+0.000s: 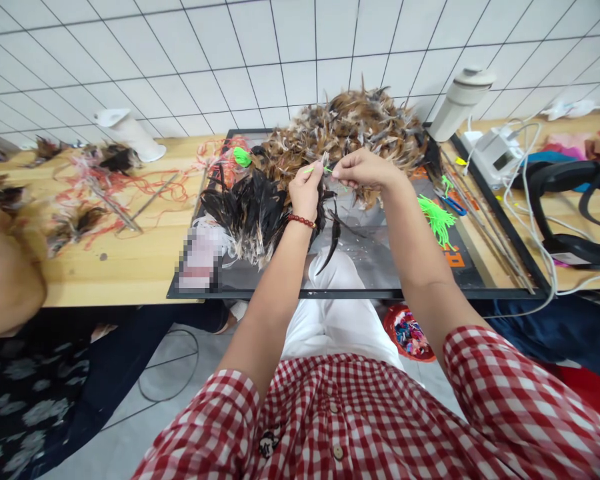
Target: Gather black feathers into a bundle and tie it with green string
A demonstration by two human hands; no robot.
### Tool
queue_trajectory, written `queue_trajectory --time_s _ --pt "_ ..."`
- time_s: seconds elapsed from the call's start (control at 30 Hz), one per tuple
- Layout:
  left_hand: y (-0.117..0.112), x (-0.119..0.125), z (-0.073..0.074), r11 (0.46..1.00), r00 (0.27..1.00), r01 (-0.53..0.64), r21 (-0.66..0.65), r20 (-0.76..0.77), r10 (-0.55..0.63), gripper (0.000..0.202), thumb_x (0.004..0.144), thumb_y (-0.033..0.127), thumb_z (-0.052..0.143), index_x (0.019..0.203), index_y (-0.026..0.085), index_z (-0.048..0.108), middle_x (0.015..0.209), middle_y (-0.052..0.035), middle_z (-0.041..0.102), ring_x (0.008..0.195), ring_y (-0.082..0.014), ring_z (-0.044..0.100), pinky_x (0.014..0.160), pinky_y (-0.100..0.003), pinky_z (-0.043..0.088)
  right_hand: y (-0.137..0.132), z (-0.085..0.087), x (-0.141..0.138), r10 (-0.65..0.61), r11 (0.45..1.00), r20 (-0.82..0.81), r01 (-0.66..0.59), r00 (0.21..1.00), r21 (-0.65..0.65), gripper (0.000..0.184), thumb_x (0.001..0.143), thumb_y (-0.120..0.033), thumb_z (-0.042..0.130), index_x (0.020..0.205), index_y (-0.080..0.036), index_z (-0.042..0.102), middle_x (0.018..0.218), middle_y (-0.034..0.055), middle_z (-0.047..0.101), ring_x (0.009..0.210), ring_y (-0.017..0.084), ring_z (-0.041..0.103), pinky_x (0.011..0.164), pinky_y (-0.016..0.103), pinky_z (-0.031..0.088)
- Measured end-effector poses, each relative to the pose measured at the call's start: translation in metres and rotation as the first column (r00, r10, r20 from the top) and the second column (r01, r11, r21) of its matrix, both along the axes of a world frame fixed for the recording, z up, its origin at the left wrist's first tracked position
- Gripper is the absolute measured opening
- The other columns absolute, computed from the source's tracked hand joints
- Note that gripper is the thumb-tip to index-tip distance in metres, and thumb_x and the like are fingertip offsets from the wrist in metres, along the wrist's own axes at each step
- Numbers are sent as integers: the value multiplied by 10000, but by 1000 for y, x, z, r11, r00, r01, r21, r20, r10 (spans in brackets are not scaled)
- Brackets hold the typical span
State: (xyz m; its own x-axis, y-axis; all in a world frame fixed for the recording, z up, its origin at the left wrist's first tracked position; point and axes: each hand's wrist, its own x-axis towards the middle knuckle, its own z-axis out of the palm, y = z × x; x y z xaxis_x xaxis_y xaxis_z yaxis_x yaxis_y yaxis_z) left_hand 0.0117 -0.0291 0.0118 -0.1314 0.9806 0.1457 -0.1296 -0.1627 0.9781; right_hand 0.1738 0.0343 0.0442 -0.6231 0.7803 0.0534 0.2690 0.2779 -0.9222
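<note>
My left hand (304,192), with a red bead bracelet at the wrist, is closed in a pinch over the tray. Pale quill-like tips poke up above its fingers, and dark feathers (335,233) hang below them. A bright green cord (329,170) runs from those fingers to my right hand (363,168), whose thumb and forefinger are closed on it. Just left of my left hand lies a bunch of black feathers (255,207). Behind both hands rises a large heap of brown feathers (350,123). How the cord lies around the quills is too small to tell.
The dark tray (360,293) also bears green cords (436,219), a small green bundle (241,157), blue-handled snips (453,204) and thin rods (500,243). A white tumbler (460,103), a power strip (497,157) and cables stand right. Another person's arm (10,273) is left.
</note>
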Motion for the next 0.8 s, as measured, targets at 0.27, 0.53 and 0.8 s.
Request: queue_trajectory --time_s 0.27,0.53,0.8 --pt "-16 7 10 971 973 209 -120 125 -194 329 890 428 791 766 164 639 630 41 620 530 -61 583 549 -188 465 -7 9 2 -117 993 -169 111 979 -41 236 822 -350 828 783 -161 692 552 -60 557 471 50 381 458 221 293" --pt "-23 13 13 932 936 351 -91 66 -346 406 868 441 813 677 154 598 545 50 556 436 -43 478 461 -188 379 -13 11 -6 -29 1000 -227 25 974 -17 373 682 -415 940 723 -152 679 616 2 635 615 116 559 563 244 442" --pt "-28 10 24 964 962 261 -58 101 -254 428 886 469 784 677 169 561 597 51 546 446 -36 458 462 -188 373 -19 18 -8 -78 997 -293 71 953 -34 453 738 -576 885 838 -176 700 648 -15 610 613 109 537 501 223 383"
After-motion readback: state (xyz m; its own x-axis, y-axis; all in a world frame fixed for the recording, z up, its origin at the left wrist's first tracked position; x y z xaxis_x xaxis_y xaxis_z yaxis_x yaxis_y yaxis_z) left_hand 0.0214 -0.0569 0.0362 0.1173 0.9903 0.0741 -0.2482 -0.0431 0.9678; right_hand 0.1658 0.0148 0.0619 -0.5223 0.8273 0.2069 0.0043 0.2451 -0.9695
